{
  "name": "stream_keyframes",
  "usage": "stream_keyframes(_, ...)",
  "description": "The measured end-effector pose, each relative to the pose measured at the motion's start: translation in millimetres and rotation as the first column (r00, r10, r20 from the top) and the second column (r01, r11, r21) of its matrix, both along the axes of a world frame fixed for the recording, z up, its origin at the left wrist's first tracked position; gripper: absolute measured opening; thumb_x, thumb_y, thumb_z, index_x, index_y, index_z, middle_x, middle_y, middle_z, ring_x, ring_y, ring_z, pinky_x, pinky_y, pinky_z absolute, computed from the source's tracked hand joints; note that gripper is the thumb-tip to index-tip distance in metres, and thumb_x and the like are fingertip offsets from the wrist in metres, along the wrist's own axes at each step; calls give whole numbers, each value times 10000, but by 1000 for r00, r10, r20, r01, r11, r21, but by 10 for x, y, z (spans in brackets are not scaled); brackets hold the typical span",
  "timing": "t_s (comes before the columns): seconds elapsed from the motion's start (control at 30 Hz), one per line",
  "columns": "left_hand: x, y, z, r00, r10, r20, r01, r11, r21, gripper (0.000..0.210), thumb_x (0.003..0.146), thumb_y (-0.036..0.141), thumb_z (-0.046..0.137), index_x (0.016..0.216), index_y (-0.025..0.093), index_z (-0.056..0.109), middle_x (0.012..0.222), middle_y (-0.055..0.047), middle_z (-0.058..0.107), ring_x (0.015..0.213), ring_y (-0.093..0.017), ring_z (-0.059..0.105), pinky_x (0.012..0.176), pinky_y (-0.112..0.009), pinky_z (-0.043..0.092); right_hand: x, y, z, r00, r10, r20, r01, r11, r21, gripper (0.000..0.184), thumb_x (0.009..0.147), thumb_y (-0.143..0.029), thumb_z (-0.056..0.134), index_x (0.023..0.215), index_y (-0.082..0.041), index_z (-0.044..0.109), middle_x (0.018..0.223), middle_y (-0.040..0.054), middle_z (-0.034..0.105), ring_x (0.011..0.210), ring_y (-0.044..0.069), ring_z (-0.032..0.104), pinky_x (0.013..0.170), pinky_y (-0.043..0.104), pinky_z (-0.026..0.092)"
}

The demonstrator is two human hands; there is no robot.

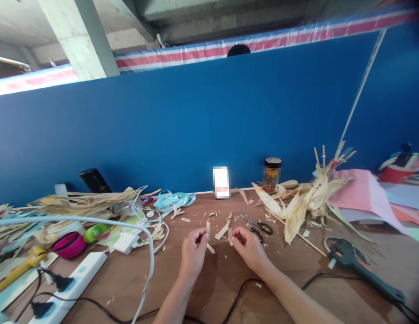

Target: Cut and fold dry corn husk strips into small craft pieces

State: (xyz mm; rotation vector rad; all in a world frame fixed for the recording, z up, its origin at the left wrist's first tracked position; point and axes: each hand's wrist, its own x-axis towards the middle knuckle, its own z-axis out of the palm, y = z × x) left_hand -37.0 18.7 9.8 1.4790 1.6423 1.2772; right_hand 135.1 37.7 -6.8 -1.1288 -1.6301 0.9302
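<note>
Near the middle of the brown table, my left hand (pixel 194 254) pinches a narrow pale strip of dried corn husk (pixel 208 227) that stands upright from the fingertips. A second husk piece (pixel 211 248) shows just below those fingers. My right hand (pixel 249 247), a short way to the right, is closed on another small husk strip (pixel 230 235). Between and beyond the hands lies a longer husk piece (pixel 223 230) on the tabletop. Black-handled scissors (pixel 261 227) rest just past my right hand, among small husk scraps.
On the left are a white power strip (pixel 72 288), a yellow glue gun (pixel 23 267), a pink round case (pixel 69 245) and blue ribbon (pixel 174 200). To the right lie corn husks (pixel 300 211) and a black glue gun (pixel 365 270). Cables cross the front; a blue partition (pixel 196 126) stands behind.
</note>
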Motion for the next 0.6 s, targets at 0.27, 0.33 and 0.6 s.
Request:
stream_keyframes(0.27,318,-68,-93,832,-209,514,311,943,-121,478,589,332,674,994,112,551,565,36,510,481,-79,465,433,-186,394,-46,-27,40,991,80,-104,-86,995,-55,101,733,-243,503,760,-158,550,656,5,588,599,127,529,568,218,408)
stream_keyframes(0.33,308,-61,-93,841,-204,501,302,945,-123,476,593,340,672,991,104,560,565,31,512,478,-77,459,431,-185,392,-58,-19,21,983,106,-152,-120,989,-81,101,725,-246,523,766,-156,544,658,7,587,607,127,533,574,220,414)
stream_keyframes(0.6,264,-76,-69,839,-225,495,270,963,-20,400,664,318,625,1009,127,558,634,18,507,526,-77,460,486,-190,414,-36,15,-59,979,68,-194,-92,989,-114,143,712,-298,563,735,-160,533,609,-15,554,549,106,502,513,202,389)
